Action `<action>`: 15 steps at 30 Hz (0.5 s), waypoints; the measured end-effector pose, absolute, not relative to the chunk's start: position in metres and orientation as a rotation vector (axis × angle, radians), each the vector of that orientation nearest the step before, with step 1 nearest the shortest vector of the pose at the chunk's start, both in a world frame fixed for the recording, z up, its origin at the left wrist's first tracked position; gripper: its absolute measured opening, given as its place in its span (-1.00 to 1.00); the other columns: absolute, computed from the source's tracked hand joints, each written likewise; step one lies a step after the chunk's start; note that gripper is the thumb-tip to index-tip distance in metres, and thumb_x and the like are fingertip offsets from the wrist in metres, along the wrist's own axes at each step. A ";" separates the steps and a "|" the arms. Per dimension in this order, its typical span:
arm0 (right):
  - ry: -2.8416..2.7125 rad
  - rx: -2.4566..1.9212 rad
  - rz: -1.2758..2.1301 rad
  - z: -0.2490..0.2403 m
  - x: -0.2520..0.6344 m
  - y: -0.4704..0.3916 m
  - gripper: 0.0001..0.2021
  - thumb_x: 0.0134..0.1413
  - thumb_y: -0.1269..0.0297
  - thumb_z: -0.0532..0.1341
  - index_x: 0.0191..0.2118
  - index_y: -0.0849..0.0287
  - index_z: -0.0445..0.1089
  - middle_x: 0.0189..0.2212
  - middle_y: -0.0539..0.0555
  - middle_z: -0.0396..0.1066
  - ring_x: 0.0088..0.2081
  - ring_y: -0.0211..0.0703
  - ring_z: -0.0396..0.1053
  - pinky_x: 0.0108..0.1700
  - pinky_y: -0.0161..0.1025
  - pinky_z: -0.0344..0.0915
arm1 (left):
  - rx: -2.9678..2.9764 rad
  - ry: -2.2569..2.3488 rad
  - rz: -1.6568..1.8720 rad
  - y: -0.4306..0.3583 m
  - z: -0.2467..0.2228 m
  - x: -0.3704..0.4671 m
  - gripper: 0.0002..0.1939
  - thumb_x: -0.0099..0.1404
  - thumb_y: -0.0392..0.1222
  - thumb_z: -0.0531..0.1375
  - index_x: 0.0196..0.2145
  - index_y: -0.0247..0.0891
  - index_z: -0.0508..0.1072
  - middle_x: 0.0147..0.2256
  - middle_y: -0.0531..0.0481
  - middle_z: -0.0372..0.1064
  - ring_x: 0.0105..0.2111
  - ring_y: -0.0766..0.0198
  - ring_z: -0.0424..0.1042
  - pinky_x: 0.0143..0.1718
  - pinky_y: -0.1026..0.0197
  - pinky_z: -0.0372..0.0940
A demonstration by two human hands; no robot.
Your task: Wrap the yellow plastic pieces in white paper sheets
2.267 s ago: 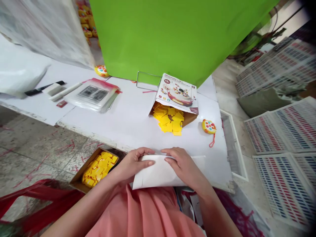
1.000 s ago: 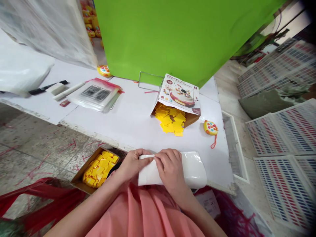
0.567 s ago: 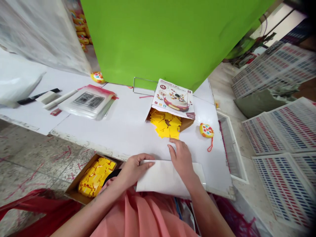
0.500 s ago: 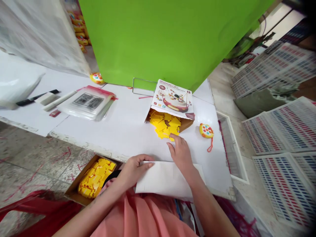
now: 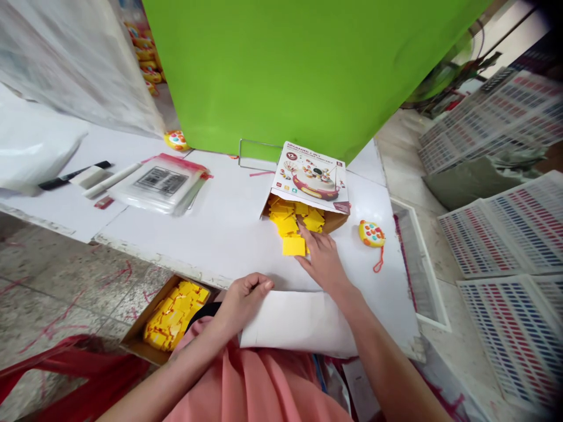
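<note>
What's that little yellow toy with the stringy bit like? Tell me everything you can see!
The toy is small and roundish, yellow with orange patches around its edge. Its pale face has red, orange and blue dots. It looks like plastic. A looped orange-red string trails from one side. It lies face up on the white table, near the printed box, and no hand touches it.

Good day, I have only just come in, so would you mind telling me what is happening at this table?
The person's left hand holds the edge of a white sheet at the table's near side. The right hand is at the yellow pieces spilling from an open printed box. A yellow toy lies to the right.
</note>
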State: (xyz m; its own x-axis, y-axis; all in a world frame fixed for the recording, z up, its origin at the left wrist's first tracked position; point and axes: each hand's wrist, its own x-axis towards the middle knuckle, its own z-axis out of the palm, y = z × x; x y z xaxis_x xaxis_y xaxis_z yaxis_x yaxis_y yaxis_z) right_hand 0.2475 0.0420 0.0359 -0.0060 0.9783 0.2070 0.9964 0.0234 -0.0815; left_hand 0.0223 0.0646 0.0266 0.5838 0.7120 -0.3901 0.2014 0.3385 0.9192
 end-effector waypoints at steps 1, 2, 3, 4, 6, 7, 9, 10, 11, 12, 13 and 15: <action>-2.112 -2.037 -0.138 0.039 0.247 0.038 -0.26 0.04 0.25 0.20 0.26 0.16 -0.21 -0.06 0.17 0.33 0.03 0.05 0.16 0.15 0.05 -0.05 | 1.203 0.935 0.418 0.064 0.026 0.023 -0.69 0.19 0.02 0.12 -0.45 -0.32 0.40 -0.56 0.10 0.22 -0.56 0.42 0.14 -0.55 0.38 0.06; -2.136 -2.015 -0.141 0.044 0.245 0.033 -0.26 0.05 0.24 0.19 0.27 0.15 -0.22 -0.05 0.17 0.33 0.03 0.04 0.16 0.15 0.06 -0.06 | 1.187 0.938 0.428 0.064 0.025 0.024 -0.69 0.19 0.02 0.12 -0.44 -0.32 0.40 -0.56 0.10 0.21 -0.56 0.42 0.14 -0.56 0.39 0.05; -2.156 -1.995 -0.138 0.049 0.243 0.029 -0.26 0.06 0.23 0.18 0.27 0.14 -0.24 -0.04 0.16 0.32 0.04 0.04 0.16 0.16 0.07 -0.07 | 1.165 0.938 0.438 0.064 0.023 0.024 -0.70 0.18 0.02 0.13 -0.41 -0.32 0.41 -0.56 0.11 0.21 -0.57 0.42 0.15 -0.56 0.39 0.06; -2.175 -1.976 -0.126 0.054 0.241 0.025 -0.26 0.07 0.22 0.17 0.27 0.14 -0.26 -0.03 0.16 0.32 0.04 0.03 0.16 0.16 0.07 -0.08 | 1.137 0.931 0.448 0.064 0.021 0.025 -0.71 0.16 0.01 0.16 -0.37 -0.31 0.41 -0.55 0.11 0.23 -0.56 0.42 0.17 -0.56 0.39 0.07; -2.205 -1.946 -0.085 0.066 0.234 0.017 -0.26 0.08 0.21 0.16 0.27 0.15 -0.28 -0.01 0.15 0.31 0.06 0.01 0.15 0.17 0.07 -0.09 | 1.070 0.897 0.471 0.065 0.018 0.027 -0.68 0.11 -0.04 0.22 -0.24 -0.30 0.41 -0.47 0.08 0.30 -0.54 0.42 0.23 -0.54 0.39 0.13; -2.221 -1.933 -0.062 0.073 0.230 0.014 -0.28 0.09 0.22 0.15 0.27 0.15 -0.27 0.00 0.15 0.30 0.07 0.00 0.14 0.18 0.07 -0.10 | 1.026 0.867 0.484 0.065 0.017 0.027 -0.63 0.08 -0.08 0.26 -0.17 -0.29 0.39 -0.39 0.04 0.34 -0.51 0.41 0.27 -0.50 0.38 0.16; -2.260 -1.908 -0.021 0.084 0.222 0.009 -0.31 0.10 0.22 0.14 0.26 0.16 -0.23 0.02 0.15 0.29 0.09 -0.01 0.12 0.19 0.07 -0.12 | 0.910 0.763 0.489 0.066 0.017 0.029 -0.50 0.04 -0.14 0.30 -0.05 -0.27 0.33 -0.22 -0.05 0.37 -0.43 0.37 0.35 -0.41 0.34 0.24; -2.283 -1.893 0.000 0.089 0.219 0.008 -0.32 0.10 0.23 0.15 0.26 0.16 -0.21 0.03 0.15 0.28 0.10 -0.01 0.11 0.19 0.07 -0.13 | 0.844 0.695 0.476 0.066 0.018 0.029 -0.45 0.03 -0.17 0.31 -0.01 -0.26 0.29 -0.17 -0.09 0.37 -0.39 0.34 0.38 -0.37 0.31 0.26; -2.304 -1.877 0.024 0.092 0.216 0.007 -0.32 0.10 0.23 0.15 0.25 0.15 -0.20 0.04 0.15 0.27 0.10 -0.01 0.11 0.19 0.08 -0.13 | 0.777 0.628 0.454 0.066 0.019 0.030 -0.41 0.03 -0.18 0.31 0.02 -0.25 0.26 -0.16 -0.11 0.38 -0.38 0.31 0.41 -0.35 0.28 0.28; -2.323 -1.858 0.049 0.095 0.214 0.006 -0.33 0.10 0.23 0.16 0.25 0.14 -0.19 0.05 0.15 0.26 0.10 -0.01 0.11 0.19 0.09 -0.13 | 0.720 0.567 0.428 0.065 0.021 0.031 -0.40 0.04 -0.19 0.31 0.04 -0.25 0.25 -0.18 -0.13 0.40 -0.38 0.29 0.42 -0.35 0.27 0.29; -2.336 -1.842 0.077 0.098 0.212 0.006 -0.32 0.10 0.23 0.16 0.25 0.12 -0.19 0.06 0.14 0.25 0.10 -0.01 0.12 0.19 0.09 -0.13 | 0.678 0.524 0.404 0.065 0.022 0.031 -0.39 0.05 -0.20 0.31 0.05 -0.25 0.24 -0.21 -0.13 0.43 -0.40 0.28 0.43 -0.37 0.26 0.29; -2.348 -1.817 0.136 0.100 0.208 0.006 -0.33 0.09 0.23 0.17 0.25 0.10 -0.18 0.08 0.12 0.23 0.10 -0.02 0.13 0.20 0.09 -0.12 | 0.634 0.501 0.380 0.063 0.025 0.032 -0.42 0.06 -0.20 0.30 0.04 -0.27 0.26 -0.29 -0.11 0.46 -0.47 0.31 0.43 -0.42 0.29 0.28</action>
